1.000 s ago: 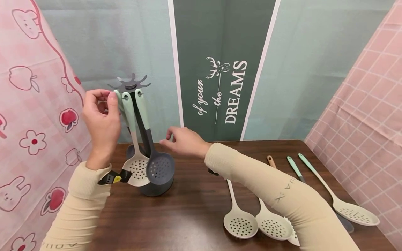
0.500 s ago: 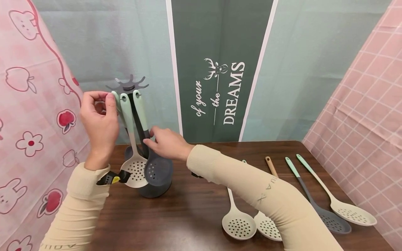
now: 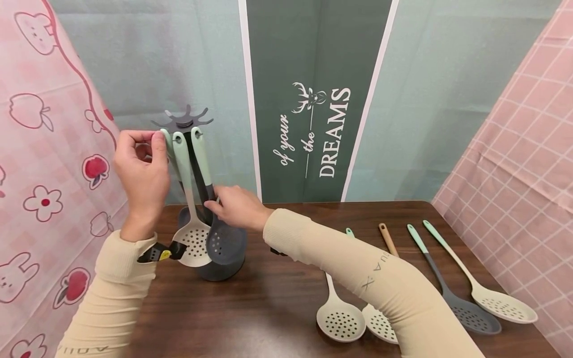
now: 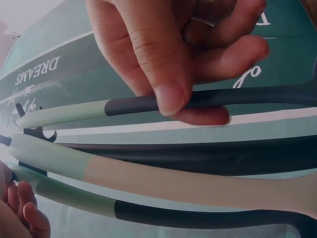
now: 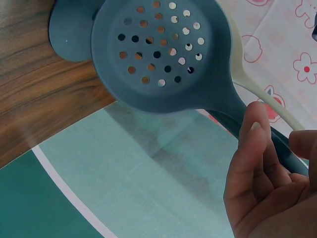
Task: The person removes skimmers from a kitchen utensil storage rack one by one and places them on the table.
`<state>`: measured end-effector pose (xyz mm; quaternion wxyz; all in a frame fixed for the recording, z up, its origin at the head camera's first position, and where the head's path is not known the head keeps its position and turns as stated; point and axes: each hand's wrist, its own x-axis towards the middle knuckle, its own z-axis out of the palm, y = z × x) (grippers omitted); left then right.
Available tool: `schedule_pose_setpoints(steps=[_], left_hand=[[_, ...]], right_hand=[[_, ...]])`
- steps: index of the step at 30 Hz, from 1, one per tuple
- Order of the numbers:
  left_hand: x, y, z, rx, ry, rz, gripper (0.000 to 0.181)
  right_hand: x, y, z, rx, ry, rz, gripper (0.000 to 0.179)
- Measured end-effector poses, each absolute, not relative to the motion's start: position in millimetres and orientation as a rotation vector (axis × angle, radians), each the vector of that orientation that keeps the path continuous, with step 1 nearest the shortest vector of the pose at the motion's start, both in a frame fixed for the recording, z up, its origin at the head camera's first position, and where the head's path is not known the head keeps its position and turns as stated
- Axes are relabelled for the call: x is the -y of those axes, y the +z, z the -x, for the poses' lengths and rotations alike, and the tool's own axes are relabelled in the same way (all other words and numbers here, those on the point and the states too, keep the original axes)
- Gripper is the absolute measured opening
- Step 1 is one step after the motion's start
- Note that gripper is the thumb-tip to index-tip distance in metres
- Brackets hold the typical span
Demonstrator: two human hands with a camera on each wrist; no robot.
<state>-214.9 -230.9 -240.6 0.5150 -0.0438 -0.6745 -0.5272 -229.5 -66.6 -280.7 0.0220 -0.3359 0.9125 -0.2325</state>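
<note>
A dark grey utensil stand with a hooked top and a round base stands at the left of the head view. Green-handled utensils hang from it, among them a cream skimmer and a dark grey skimmer. My right hand pinches the dark shaft just below that skimmer's green handle, thumb and finger on it in the left wrist view. My left hand pinches the top of the leftmost green handle, which has a dark shaft; its lower end is mostly hidden behind the cream skimmer.
On the brown table at the right lie several utensils: a cream skimmer, another cream perforated head partly under my right sleeve, a wooden-coloured handle, a dark perforated turner and a cream one. Fabric hangs around.
My right hand has moved left from beside the stand to the dark skimmer's shaft and taken hold of it. My left hand has stayed at the leftmost handle.
</note>
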Motion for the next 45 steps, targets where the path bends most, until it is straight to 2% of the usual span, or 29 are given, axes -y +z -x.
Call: schedule_pose_setpoints(steps=[20, 26, 33, 45], left_hand=[[232, -241, 213, 1.640, -1.238, 0.104, 0.015], [233, -241, 212, 1.623, -1.214, 0.161, 0.006], [232, -241, 213, 1.630, -1.231, 0.129, 0.015], [232, -240, 212, 1.652, -1.218, 0.123, 0.015]], right_hand=[[59, -287, 230, -2.851, -0.754, 1.121, 0.019], [56, -285, 230, -2.861, -0.737, 1.143, 0.020], [54, -283, 229, -2.907, -0.687, 1.169, 0.022], [45, -282, 230, -2.966, -0.644, 1.216, 0.025]])
